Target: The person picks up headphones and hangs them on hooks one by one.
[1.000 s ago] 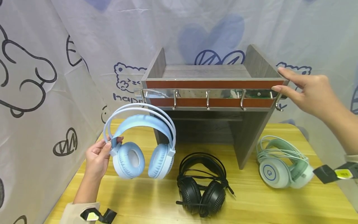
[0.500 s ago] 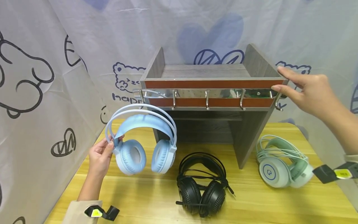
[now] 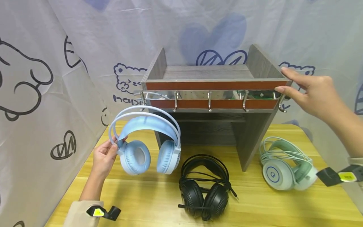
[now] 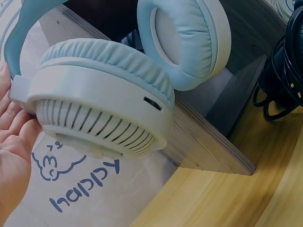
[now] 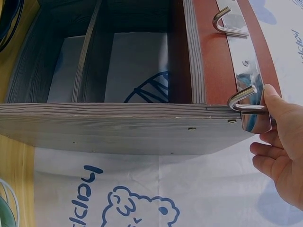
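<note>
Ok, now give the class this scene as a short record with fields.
Left hand: holds light-blue padded headphones by one side, above the yellow wood-grain table
Right hand: thumb and finger on right front corner of grey wood-grain shelf unit
Shelf front: five silver metal hooks
On table: black padded headphones, in front of shelf; mint-green headphones, to its right
Backdrop: pale cloth with dark line drawings

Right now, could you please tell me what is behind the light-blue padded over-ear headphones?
Behind the headphones, the head view shows, through their opening, part of the grey wood-grain shelf and the yellow wooden tabletop. Whatever the headphones cover cannot be seen.
</note>
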Demonstrator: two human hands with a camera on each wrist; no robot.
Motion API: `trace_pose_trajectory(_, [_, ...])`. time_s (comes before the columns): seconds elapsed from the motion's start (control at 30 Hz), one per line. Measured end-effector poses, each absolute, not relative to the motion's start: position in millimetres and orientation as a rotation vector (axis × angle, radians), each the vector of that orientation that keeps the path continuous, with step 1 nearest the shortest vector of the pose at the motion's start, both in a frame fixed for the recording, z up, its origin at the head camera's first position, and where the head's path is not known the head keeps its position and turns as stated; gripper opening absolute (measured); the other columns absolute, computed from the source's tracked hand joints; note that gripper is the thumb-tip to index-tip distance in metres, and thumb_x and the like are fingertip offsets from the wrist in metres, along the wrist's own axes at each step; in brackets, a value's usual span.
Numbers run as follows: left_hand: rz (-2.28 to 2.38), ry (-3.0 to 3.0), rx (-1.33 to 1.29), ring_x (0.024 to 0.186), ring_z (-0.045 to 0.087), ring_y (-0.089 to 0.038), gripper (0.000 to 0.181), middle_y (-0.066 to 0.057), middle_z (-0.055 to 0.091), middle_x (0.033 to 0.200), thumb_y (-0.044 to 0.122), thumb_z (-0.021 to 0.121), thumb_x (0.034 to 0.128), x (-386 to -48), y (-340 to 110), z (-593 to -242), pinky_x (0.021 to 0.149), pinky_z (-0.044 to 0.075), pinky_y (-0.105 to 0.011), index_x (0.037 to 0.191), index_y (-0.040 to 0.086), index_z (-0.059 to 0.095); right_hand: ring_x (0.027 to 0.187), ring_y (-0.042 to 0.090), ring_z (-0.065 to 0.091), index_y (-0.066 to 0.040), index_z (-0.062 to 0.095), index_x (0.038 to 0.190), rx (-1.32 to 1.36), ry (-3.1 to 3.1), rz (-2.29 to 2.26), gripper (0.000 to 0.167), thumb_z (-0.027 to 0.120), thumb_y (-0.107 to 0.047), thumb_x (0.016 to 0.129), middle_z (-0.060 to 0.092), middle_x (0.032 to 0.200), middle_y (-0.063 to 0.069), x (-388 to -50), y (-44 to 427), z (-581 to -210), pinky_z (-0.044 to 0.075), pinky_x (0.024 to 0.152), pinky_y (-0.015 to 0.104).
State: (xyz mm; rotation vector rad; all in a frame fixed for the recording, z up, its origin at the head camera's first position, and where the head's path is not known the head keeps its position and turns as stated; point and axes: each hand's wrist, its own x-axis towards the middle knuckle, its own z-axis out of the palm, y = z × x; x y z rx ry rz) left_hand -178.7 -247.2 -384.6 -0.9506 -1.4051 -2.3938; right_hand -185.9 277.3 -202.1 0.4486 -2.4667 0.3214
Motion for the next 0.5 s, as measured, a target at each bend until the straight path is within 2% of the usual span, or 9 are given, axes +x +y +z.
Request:
trace_pose_trajectory(0.13, [-2.41, -1.405, -0.937, 0.11, 0.062, -0.016, 0.037, -0.01, 0.067, 0.114, -0.015, 0.036, 0.0921, -179.3, -248.8, -386.4, 0.097, 0.045, -0.02, 0.118, -0.002, 0.059, 0.1, 0.054, 0.053, -0.004, 0.048, 0.133, 0.457, -2.464, 0.34, 0.054, 0.06, -0.032, 0.09, 0.05, 0.127, 0.027, -186.7, 277.9, -202.6, 0.046, 0.08, 0.063])
trace_pose_trajectory(0.23, [-2.381, -1.469, -0.873, 0.108, 0.063, -0.012, 0.038, -0.006, 0.068, 0.114, -0.015, 0.038, 0.0917, -179.0, -249.6, -387.0, 0.095, 0.046, -0.019, 0.117, 0.002, 0.061, 0.094, 0.054, 0.057, -0.004, 0.048, 0.133, 0.467, -2.456, 0.336, 0.053, 0.061, -0.031, 0.09, 0.051, 0.126, 0.027, -186.8, 278.2, -203.5, 0.048, 0.077, 0.062])
trace_pose_trajectory(0.3, [-2.337, -1.547, -0.798, 0.107, 0.063, -0.008, 0.038, -0.003, 0.068, 0.113, -0.013, 0.04, 0.0918, -178.5, -250.1, -386.8, 0.093, 0.047, -0.017, 0.116, 0.006, 0.063, 0.07, 0.046, 0.064, -0.004, 0.049, 0.132, 0.48, -2.444, 0.305, 0.053, 0.061, -0.032, 0.089, 0.053, 0.124, 0.027, -187.6, 278.8, -203.2, 0.056, 0.073, 0.04])
trace_pose_trajectory(0.33, [-2.309, -1.593, -0.762, 0.106, 0.063, -0.007, 0.038, 0.0, 0.068, 0.113, -0.012, 0.042, 0.0918, -178.3, -250.5, -386.3, 0.092, 0.048, -0.017, 0.115, 0.008, 0.064, 0.057, 0.039, 0.061, -0.003, 0.05, 0.132, 0.487, -2.439, 0.287, 0.053, 0.062, -0.032, 0.089, 0.054, 0.123, 0.027, -187.9, 279.2, -202.8, 0.054, 0.067, 0.029])
trace_pose_trajectory(0.4, [-2.248, -1.685, -0.696, 0.105, 0.062, -0.003, 0.039, 0.005, 0.068, 0.113, -0.011, 0.044, 0.0917, -178.0, -251.1, -384.5, 0.09, 0.048, -0.015, 0.114, 0.013, 0.065, 0.041, 0.023, 0.046, -0.003, 0.05, 0.132, 0.496, -2.437, 0.251, 0.053, 0.062, -0.032, 0.088, 0.054, 0.122, 0.028, -187.5, 279.9, -201.6, 0.044, 0.058, 0.018])
trace_pose_trajectory(0.47, [-2.198, -1.764, -0.651, 0.104, 0.062, -0.001, 0.04, 0.008, 0.067, 0.113, -0.01, 0.045, 0.0914, -178.3, -252.5, -382.3, 0.088, 0.049, -0.013, 0.113, 0.017, 0.065, 0.038, 0.01, 0.03, -0.003, 0.05, 0.131, 0.503, -2.436, 0.216, 0.054, 0.062, -0.033, 0.088, 0.055, 0.121, 0.028, -187.4, 280.7, -200.5, 0.031, 0.054, 0.013])
trace_pose_trajectory(0.5, [-2.184, -1.791, -0.639, 0.103, 0.062, 0.0, 0.041, 0.009, 0.067, 0.113, -0.011, 0.045, 0.0911, -178.4, -253.1, -380.9, 0.087, 0.049, -0.013, 0.113, 0.018, 0.065, 0.038, 0.01, 0.029, -0.003, 0.05, 0.131, 0.505, -2.437, 0.21, 0.054, 0.062, -0.033, 0.088, 0.055, 0.121, 0.029, -187.1, 280.8, -200.3, 0.032, 0.053, 0.016])
